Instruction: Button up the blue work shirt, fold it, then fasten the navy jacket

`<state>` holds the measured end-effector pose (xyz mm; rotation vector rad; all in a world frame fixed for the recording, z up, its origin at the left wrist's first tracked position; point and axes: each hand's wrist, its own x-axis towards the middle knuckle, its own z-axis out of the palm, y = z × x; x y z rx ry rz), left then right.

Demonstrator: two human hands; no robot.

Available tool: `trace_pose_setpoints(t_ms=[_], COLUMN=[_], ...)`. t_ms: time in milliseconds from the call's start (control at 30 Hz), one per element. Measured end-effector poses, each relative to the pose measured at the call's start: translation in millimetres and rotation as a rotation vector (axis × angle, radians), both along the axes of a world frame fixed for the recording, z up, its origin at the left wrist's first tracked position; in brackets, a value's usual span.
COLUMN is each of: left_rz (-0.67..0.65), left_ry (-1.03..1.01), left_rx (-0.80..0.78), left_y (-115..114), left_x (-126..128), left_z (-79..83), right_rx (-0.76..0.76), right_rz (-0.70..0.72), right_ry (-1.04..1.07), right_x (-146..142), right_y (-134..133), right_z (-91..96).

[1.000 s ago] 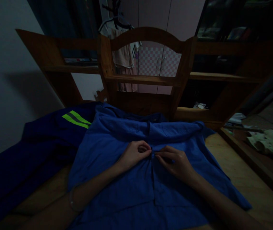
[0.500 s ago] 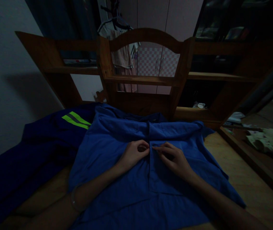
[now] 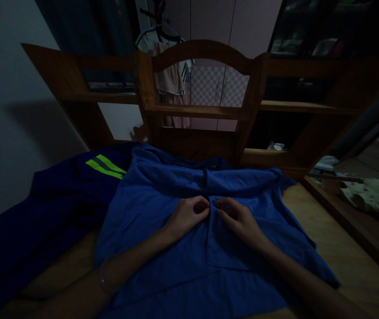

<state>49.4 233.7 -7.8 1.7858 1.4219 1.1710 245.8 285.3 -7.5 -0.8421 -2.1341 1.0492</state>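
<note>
A blue shirt (image 3: 162,212) lies spread flat on a wooden surface (image 3: 329,230), collar toward the far side. My left hand (image 3: 187,215) pinches the shirt's front edge at the middle of the chest. My right hand (image 3: 237,219) pinches the opposite front edge right beside it, fingertips of both hands almost touching at the placket. A thin bracelet sits on my left wrist. The room is dim, so small parts such as buttons are hard to make out.
A darker blue garment with yellow-green reflective stripes (image 3: 104,166) lies to the left, partly under the shirt. A wooden headboard with shelves (image 3: 202,110) rises behind. Pale crumpled cloth (image 3: 372,197) lies at the far right. A grey wall stands at the left.
Both hands stayed at the shirt's front opening, shifting slightly up the placket. My right fingers curled in closer to my left hand, and the fabric bunched a little between them.
</note>
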Motion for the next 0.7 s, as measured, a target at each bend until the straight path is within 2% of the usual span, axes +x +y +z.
trace_pose_setpoints(t_ms=[67, 167, 567, 700], left_rz=[-0.005, -0.018, -0.001, -0.004], left_ry=[0.007, -0.004, -0.075, -0.145], left_rx=[-0.005, -0.026, -0.068, -0.097], left_y=[0, 0, 2, 4], left_x=[0, 0, 2, 2], left_z=[-0.2, -1.7, -10.0, -15.1], right_rx=[-0.099, -0.163, -0.151, -0.106], right_rz=[0.007, 0.036, 0.031, 0.053], right_ry=[0.046, 0.087, 0.070, 0.041], right_x=[0, 0, -4, -3], right_y=[4, 8, 10, 11], right_z=[-4.1, -7.6, -11.2, -14.9])
